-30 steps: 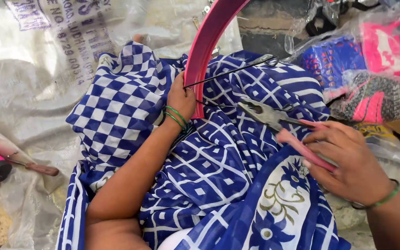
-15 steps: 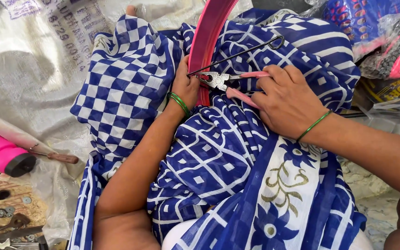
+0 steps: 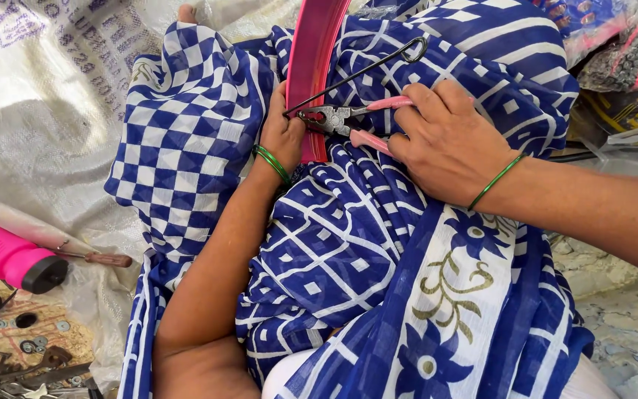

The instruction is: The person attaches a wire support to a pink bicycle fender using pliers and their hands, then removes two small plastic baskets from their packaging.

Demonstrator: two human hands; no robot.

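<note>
**Two hands, a pink hoop and a pair of pliers**

The left hand (image 3: pixel 283 137) is wrapped around the edge of a curved pink plastic hoop (image 3: pixel 317 66). Its fingers go behind the hoop, so they are hidden. Only the thumb side and the back of the hand show. A green bangle (image 3: pixel 271 164) sits on that wrist.

The right hand (image 3: pixel 448 140) is closed on the pink handles of a pair of metal pliers (image 3: pixel 337 118). The handles are mostly hidden under the fingers. The tips of the pliers meet right beside the left hand, at the end of a thin black metal rod with a loop (image 3: pixel 363 72). It is hard to tell if the tips are biting the rod or just touching it. The rod slants up to the right, and its loop lies on the cloth.

The hoop runs up out of the top of the picture, so most of it is cut off. Its lower end is hidden behind the left hand.

Everything rests on blue and white patterned cloth (image 3: pixel 378 258) over the person's lap. At the left, a pink and black tool (image 3: pixel 12 260) is cut off by the edge. Small dark metal bits (image 3: pixel 16 355) lie below it, too small to make out.
</note>
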